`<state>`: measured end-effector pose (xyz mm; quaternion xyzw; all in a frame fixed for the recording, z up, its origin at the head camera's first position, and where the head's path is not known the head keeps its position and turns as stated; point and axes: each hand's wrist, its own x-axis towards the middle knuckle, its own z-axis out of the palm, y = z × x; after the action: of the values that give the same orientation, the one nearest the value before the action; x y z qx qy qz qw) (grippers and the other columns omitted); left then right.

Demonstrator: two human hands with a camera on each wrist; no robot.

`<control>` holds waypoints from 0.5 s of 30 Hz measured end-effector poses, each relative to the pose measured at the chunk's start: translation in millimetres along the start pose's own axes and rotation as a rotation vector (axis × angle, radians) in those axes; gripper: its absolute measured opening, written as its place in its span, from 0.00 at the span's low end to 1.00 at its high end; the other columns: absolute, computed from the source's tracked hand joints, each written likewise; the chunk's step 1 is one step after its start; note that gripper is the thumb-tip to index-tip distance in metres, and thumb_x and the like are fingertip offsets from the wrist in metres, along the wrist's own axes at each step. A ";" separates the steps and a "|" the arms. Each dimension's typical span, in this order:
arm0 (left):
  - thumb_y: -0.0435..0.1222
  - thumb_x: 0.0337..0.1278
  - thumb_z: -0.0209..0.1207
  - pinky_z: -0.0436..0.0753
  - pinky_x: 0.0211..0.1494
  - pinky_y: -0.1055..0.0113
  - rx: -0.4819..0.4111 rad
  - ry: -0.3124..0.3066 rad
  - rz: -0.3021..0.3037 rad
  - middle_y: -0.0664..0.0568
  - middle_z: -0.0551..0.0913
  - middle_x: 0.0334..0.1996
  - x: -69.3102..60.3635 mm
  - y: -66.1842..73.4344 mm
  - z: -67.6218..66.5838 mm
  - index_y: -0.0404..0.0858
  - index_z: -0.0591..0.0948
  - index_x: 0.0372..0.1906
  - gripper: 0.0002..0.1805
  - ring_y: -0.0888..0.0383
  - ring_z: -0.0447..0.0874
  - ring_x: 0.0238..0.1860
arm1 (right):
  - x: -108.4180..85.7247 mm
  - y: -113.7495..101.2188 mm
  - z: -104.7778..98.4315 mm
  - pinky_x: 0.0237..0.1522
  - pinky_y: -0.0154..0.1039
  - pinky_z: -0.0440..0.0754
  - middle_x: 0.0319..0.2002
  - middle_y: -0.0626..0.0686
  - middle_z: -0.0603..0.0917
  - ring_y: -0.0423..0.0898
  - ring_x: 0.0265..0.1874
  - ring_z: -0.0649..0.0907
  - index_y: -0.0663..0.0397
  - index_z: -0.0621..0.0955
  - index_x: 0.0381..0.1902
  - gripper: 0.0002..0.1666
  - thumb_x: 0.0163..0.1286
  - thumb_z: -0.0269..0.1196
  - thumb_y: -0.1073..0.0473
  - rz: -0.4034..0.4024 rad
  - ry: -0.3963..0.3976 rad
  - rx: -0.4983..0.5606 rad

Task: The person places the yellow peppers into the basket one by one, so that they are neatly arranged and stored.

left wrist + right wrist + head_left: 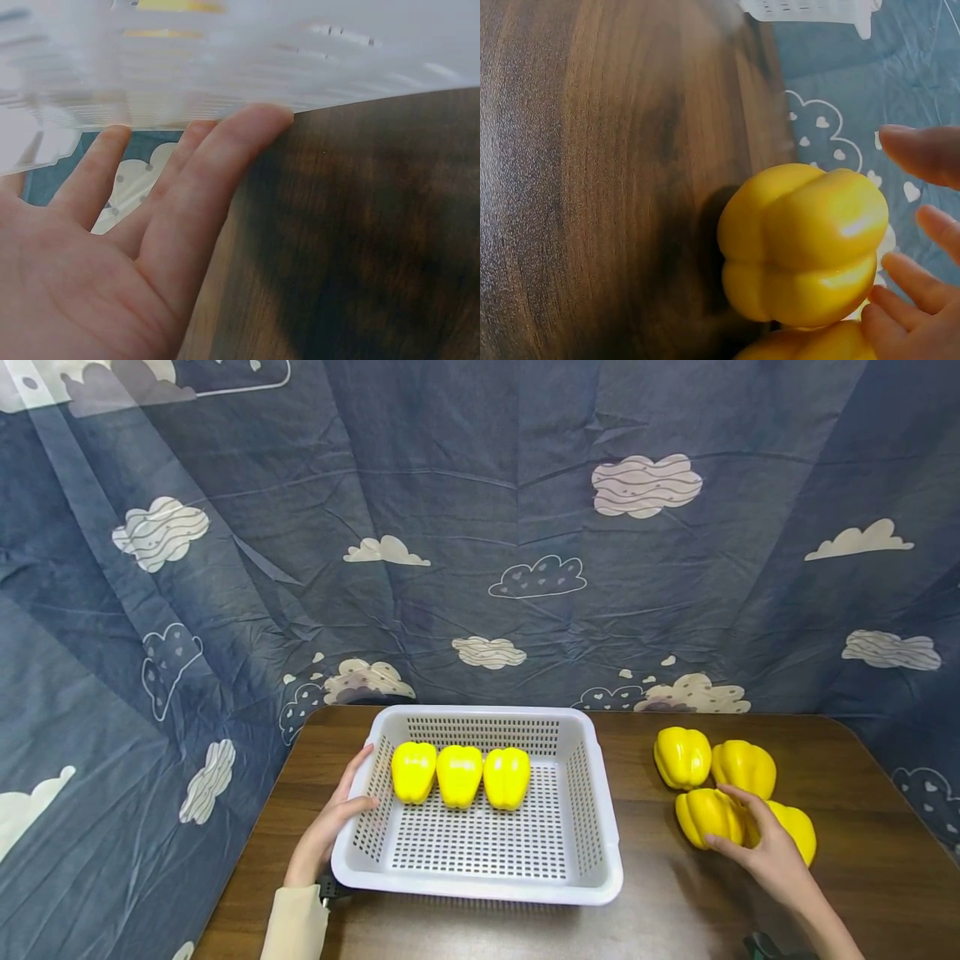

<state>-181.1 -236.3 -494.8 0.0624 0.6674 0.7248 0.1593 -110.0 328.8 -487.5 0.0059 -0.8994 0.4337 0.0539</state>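
Peppers (460, 777), three of them and bright yellow, sit side by side in a row inside the white perforated basket (480, 890) at the lower centre of the frame. Four more yellow peppers are clustered at the lower right, on the brown wooden table (645, 910). The right hand (776, 856) is at the front pepper (705, 817) of that cluster, its thumb and fingers spread apart; whether they touch it, I cannot tell. The left hand (328, 828) rests at the basket's left side, its fingers fairly straight and spread. Dark blue cloth (442, 610) with pale clouds fills the upper frame.
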 end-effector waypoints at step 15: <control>0.26 0.58 0.47 0.71 0.51 0.45 -0.017 -0.007 -0.006 0.45 0.38 0.75 -2.0 1.7 1.7 0.57 0.43 0.76 0.45 0.31 0.54 0.65 | -0.8 5.7 9.5 0.49 0.70 0.56 0.61 0.75 0.64 0.75 0.56 0.61 0.71 0.62 0.66 0.48 0.50 0.73 0.66 -0.107 0.014 -0.108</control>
<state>-179.0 -235.4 -492.7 0.0617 0.6607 0.7298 0.1643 -110.5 324.9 -497.9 0.0480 -0.9196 0.3809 0.0837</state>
